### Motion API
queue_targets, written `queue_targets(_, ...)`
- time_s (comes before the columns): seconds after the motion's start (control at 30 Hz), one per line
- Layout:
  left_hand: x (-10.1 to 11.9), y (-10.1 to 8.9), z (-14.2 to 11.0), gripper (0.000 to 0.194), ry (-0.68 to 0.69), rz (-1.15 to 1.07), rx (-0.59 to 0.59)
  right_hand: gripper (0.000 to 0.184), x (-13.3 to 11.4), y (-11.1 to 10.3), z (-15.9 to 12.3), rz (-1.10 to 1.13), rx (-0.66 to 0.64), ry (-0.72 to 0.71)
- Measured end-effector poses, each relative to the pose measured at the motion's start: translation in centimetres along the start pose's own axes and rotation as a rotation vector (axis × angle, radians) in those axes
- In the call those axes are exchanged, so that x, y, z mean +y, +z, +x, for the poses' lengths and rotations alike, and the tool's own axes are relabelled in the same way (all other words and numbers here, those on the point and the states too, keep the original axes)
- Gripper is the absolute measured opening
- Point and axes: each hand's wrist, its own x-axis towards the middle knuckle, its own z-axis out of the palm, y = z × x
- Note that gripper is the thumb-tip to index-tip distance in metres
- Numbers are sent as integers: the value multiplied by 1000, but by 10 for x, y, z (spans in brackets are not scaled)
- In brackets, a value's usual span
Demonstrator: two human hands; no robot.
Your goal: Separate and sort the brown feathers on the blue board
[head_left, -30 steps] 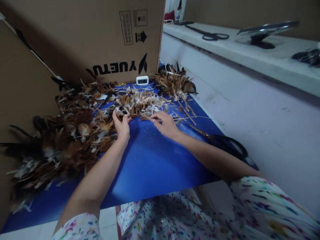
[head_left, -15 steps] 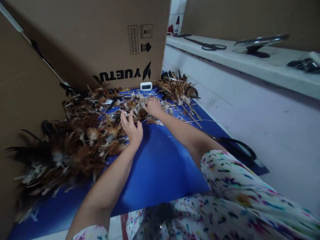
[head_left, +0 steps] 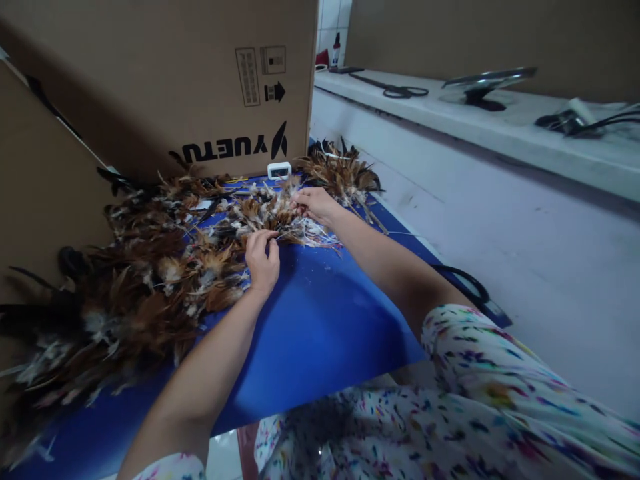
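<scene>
Brown, white and black feathers [head_left: 260, 213] lie in a loose heap on the blue tabletop [head_left: 320, 320]. At the heap's right side my right hand [head_left: 320, 205] pinches a feather between thumb and fingertips. My left hand [head_left: 263, 263] is at the near edge of the heap, fingers curled together and thumb close to them. Whatever is at its fingertips is too small to make out. Thin pale quills and strands [head_left: 317, 233] are scattered just below my right hand. A larger pile of brown feathers [head_left: 150, 287] spreads along the left.
A large cardboard box [head_left: 150, 80] stands behind the feathers, with a small white digital display [head_left: 279, 171] before it. Another feather bunch [head_left: 343, 170] lies at the back right. Scissors [head_left: 400, 91] rest on the white ledge [head_left: 480, 120]. A black handle [head_left: 465, 280] lies at the right edge.
My left hand's spread fingers have drawn together beside the heap. My right hand has lifted slightly out of the feathers, its fingertips pinched. The view has shifted a little to the right.
</scene>
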Motion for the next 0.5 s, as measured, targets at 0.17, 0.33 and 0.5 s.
queue_targets(0.17, -2, 7, -3, 24, -366, -434, -138, 14, 0, 3, -37, 126, -186, 81)
queue_targets(0.33, 3, 9, -2, 37, -559, -608, -172, 9, 15, 13, -68, 66, -285, 117)
queue_targets(0.5, 2, 9, 0, 42, -590, -583, -131, 7, 29, 21, -79, -74, -285, 57)
